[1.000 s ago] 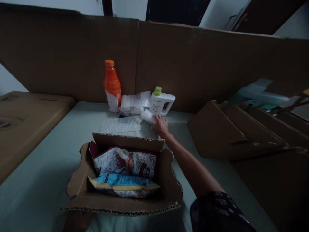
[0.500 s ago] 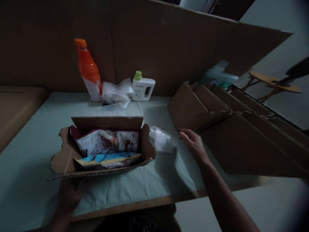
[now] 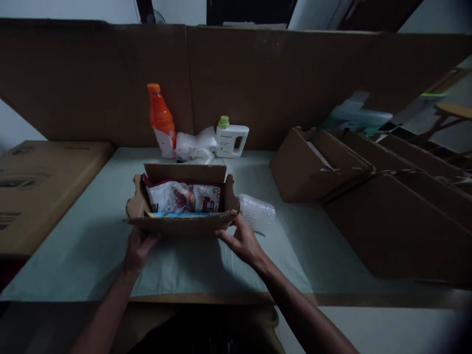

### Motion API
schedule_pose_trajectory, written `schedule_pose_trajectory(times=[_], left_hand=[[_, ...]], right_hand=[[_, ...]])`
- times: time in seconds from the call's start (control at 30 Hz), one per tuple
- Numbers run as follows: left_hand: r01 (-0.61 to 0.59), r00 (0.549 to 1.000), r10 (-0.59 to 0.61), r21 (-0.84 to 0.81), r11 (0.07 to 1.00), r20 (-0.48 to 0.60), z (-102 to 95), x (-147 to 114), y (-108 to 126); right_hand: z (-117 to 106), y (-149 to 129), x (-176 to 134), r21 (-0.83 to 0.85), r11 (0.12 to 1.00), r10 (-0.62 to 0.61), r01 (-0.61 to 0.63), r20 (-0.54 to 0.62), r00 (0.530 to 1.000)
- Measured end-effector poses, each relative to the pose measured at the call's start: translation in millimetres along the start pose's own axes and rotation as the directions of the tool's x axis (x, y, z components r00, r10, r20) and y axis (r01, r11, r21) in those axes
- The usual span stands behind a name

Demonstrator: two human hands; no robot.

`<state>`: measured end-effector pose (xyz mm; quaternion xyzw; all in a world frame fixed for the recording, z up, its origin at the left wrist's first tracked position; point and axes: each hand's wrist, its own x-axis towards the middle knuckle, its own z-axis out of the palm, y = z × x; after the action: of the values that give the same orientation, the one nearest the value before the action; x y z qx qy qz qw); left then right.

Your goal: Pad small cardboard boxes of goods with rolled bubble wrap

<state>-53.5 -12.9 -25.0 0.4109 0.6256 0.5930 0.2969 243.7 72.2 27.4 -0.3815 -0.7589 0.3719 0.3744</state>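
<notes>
Both hands are at the open box, a small cardboard carton near the middle of the counter, with its long side facing the person. The left hand is clamped on its near left corner, the fingertips partly hidden under the front flap. The right hand is clamped on the near right corner, its thumb along the front and its fingers at the side. Whether the box rests fully on the cloth or is slightly raised, I cannot tell. Inside it, a white and dark red bag leans toward the back wall, and just in front of that shows the upper edge of a blue bag. A piece of bubble wrap lies just beyond the right hand, beside the box. Behind the box, an orange bottle with a white lower part stands next to a bundle of bubble wrap, and a white jug with a green cap stands on the bundle's other side. A cardboard screen rises behind them. A large flat carton lies at the left, and open cardboard boxes stand at the right, with a blurred teal container showing above them.
</notes>
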Motion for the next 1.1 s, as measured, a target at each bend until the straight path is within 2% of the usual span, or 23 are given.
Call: schedule_pose_trajectory(times=[0.13, 0.23, 0.3, 0.37, 0.43, 0.5, 0.6, 0.7, 0.77, 0.87, 0.93, 0.97, 1.03, 1.1], left_hand=[[0.003, 1.000, -0.001, -0.087, 0.996, 0.022, 30.3, 30, 23], [-0.010, 0.997, 0.015, -0.081, 0.997, 0.072, 35.0, 37, 29], [-0.022, 0.997, 0.027, -0.057, 0.998, 0.077, 25.7, 27, 26], [0.003, 1.000, -0.003, -0.030, 1.000, 0.009, 11.1, 5, 21], [0.065, 0.993, -0.064, 0.006, 0.998, -0.099, -1.6, -23, 16], [0.125, 0.981, -0.117, 0.042, 0.991, -0.154, -7.6, -49, 15], [0.180, 0.982, -0.175, 0.084, 0.980, -0.068, -2.6, -79, 23], [0.219, 0.966, -0.228, 0.087, 0.972, 0.122, 14.2, -95, 37], [0.263, 0.929, -0.263, 0.036, 0.964, 0.259, 30.2, -102, 45], [0.393, 0.846, -0.305, -0.124, 0.911, 0.438, 61.0, -109, 54], [0.502, 0.791, -0.323, -0.250, 0.828, 0.519, 83.4, -111, 62], [0.553, 0.769, -0.331, -0.310, 0.774, 0.546, 93.7, -111, 66], [0.633, 0.745, -0.380, -0.402, 0.662, 0.547, 109.5, -107, 72], [0.676, 0.735, -0.478, -0.461, 0.575, 0.481, 115.8, -100, 75]], right_hand=[[-2, 15, 25, -0.003, 0.999, 0.039, -0.039, -0.012, 0.999], [-16, 26, 23, -0.107, 0.994, 0.022, -0.023, -0.010, 1.000], [-34, 33, 9, -0.263, 0.965, -0.028, 0.016, -0.043, 0.999], [-54, 39, -5, -0.455, 0.891, -0.054, 0.012, -0.079, 0.995], [-72, 46, -14, -0.614, 0.788, -0.009, -0.048, -0.089, 0.996], [-84, 54, -14, -0.680, 0.722, 0.073, -0.128, -0.110, 0.991], [-97, 62, -4, -0.601, 0.760, 0.167, -0.249, -0.190, 0.967], [-109, 54, -3, -0.495, 0.816, 0.197, -0.299, -0.249, 0.948], [-115, 40, -15, -0.397, 0.870, 0.206, -0.291, -0.243, 0.948], [-107, 13, -45, -0.273, 0.929, 0.201, -0.250, -0.194, 0.960], [-89, -3, -66, -0.304, 0.937, 0.136, -0.171, -0.135, 0.981], [-78, -10, -75, -0.327, 0.939, 0.092, -0.108, -0.066, 0.994], [-58, -21, -90, -0.323, 0.946, 0.025, 0.018, 0.129, 0.991], [-46, -28, -99, -0.230, 0.971, 0.006, 0.064, 0.292, 0.956]])
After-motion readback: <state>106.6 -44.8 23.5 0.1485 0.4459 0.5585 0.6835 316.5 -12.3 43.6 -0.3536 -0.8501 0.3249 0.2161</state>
